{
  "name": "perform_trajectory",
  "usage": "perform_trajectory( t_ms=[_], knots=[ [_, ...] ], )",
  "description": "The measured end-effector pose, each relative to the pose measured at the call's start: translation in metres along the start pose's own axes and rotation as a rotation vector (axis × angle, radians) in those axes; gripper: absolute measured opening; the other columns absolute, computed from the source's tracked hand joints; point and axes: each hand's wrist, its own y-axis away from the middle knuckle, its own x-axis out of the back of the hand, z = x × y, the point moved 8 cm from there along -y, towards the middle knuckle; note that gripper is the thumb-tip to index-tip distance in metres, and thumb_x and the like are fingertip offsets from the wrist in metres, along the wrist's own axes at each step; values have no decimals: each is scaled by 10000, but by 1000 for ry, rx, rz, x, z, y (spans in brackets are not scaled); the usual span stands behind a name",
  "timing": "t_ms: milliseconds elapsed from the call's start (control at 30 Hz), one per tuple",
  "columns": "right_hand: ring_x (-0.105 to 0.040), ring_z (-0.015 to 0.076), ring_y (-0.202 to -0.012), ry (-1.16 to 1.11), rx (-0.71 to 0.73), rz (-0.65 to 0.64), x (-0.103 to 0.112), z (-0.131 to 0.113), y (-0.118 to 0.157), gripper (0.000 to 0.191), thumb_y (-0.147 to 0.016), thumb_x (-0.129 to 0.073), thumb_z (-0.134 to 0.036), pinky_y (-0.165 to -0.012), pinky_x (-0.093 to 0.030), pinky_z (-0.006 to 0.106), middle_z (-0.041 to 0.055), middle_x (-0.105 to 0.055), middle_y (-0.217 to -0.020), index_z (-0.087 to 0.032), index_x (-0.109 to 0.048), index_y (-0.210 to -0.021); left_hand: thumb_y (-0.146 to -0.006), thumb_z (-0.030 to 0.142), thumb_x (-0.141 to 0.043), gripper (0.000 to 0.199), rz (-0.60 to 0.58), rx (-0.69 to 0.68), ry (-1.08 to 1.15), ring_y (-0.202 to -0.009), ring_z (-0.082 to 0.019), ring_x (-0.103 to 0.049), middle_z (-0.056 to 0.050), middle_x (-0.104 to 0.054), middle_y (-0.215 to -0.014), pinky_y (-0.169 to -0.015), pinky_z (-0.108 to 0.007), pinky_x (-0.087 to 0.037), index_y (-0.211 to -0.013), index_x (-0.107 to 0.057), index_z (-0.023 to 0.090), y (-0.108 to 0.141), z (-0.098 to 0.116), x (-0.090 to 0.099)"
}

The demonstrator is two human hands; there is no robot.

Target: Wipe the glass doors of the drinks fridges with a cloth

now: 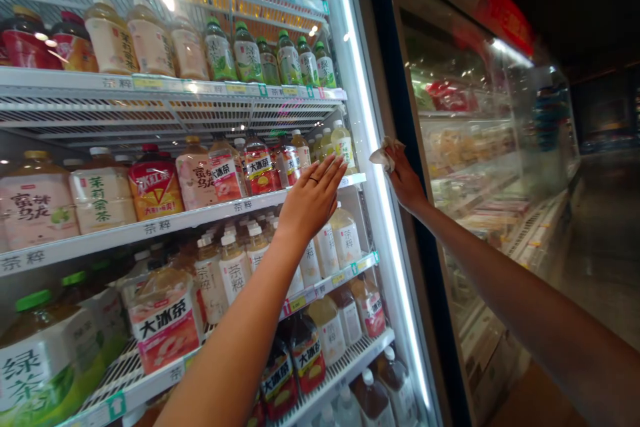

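My left hand is stretched out flat in front of the drinks cooler's middle shelf, fingers extended and holding nothing. It has a ring on one finger. By its fingertips, a small light-yellow bottle stands at the end of the shelf row. Light reflections suggest a glass pane between hand and bottles, but I cannot tell whether the palm touches it. My right hand grips a crumpled pale cloth against or close to the cooler's dark side frame, right of the vertical light strip.
Several shelves of bottled tea fill the cooler, with large jugs such as a green-capped one at lower left. A price-label shelf edge crosses the middle. On the right, another glass-fronted display case runs back along a dim aisle floor.
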Motion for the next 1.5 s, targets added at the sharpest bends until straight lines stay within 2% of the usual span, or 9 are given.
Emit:
perform_trajectory(
  t_ms=[167, 333, 500, 733, 1000, 1133, 1267, 1400, 1500],
  knots=[
    [-166, 267, -1714, -11, 19, -26, -12, -18, -14, 652, -1089, -418, -625, -1412, -154, 571, -69, -306, -1812, -407, -395, -1703, -1087, 254, -388, 763, 23, 8, 1, -1712, -208, -179, -39, -260, -1830, -1414, -428, -201, -1784, -83, 187, 0, 0, 0],
    [-178, 258, -1713, 20, 103, -125, -12, -30, 16, 644, -1101, -394, -633, -1411, -169, 569, -86, -290, -1821, -423, -373, -1709, -1084, 257, -386, 737, -3, 15, -2, -1715, -206, -173, -39, -250, -1836, -1418, -423, -187, -1778, -152, 170, -1, 0, -1],
    [-160, 270, -1718, -5, 29, -71, -14, -25, 14, 665, -1104, -377, -655, -1408, -147, 586, -57, -263, -1837, -407, -349, -1720, -1071, 253, -418, 733, -22, 17, -2, -1717, -214, -178, -47, -257, -1837, -1418, -419, -190, -1766, -210, 147, -2, 0, -1],
    [-104, 253, -1724, 13, 145, -96, -29, -59, 11, 638, -1117, -335, -634, -1410, -152, 593, -103, -221, -1843, -455, -299, -1729, -1079, 249, -389, 715, -13, 21, 9, -1716, -211, -179, -48, -263, -1834, -1418, -427, -190, -1765, -218, 149, -1, 0, 0],
    [-151, 276, -1721, 12, 105, -67, -25, -54, 15, 633, -1121, -340, -606, -1413, -144, 607, -92, -249, -1839, -431, -317, -1728, -1072, 261, -404, 750, -4, 11, 21, -1721, -217, -161, -46, -251, -1838, -1423, -441, -185, -1776, -166, 158, -1, -1, -2],
    [-126, 267, -1723, 11, 95, -52, -36, -79, 0, 622, -1127, -346, -578, -1412, -179, 590, -113, -216, -1842, -445, -297, -1733, -1086, 257, -355, 691, -10, 16, 32, -1718, -200, -164, -54, -258, -1835, -1423, -422, -174, -1758, -245, 133, -1, -1, -1],
    [-118, 243, -1722, 37, 195, -123, -41, -106, 10, 596, -1139, -326, -499, -1406, -232, 577, -157, -212, -1833, -482, -263, -1732, -1086, 257, -357, 702, -10, 22, 40, -1718, -201, -164, -47, -241, -1839, -1423, -423, -173, -1764, -220, 138, -1, -1, 0],
    [-145, 259, -1718, 47, 231, -155, -39, -103, 24, 608, -1132, -356, -487, -1407, -217, 595, -152, -232, -1829, -495, -254, -1731, -1067, 255, -417, 791, 1, 24, 30, -1718, -222, -178, -39, -246, -1838, -1423, -437, -189, -1782, -89, 171, -1, -1, -1],
    [-161, 260, -1717, 33, 190, -104, -39, -96, 20, 611, -1130, -365, -497, -1409, -207, 593, -141, -229, -1833, -480, -265, -1732, -1075, 261, -400, 761, -7, 20, 20, -1715, -216, -191, -43, -259, -1834, -1423, -428, -189, -1778, -129, 159, -1, -1, -2]
  ],
)
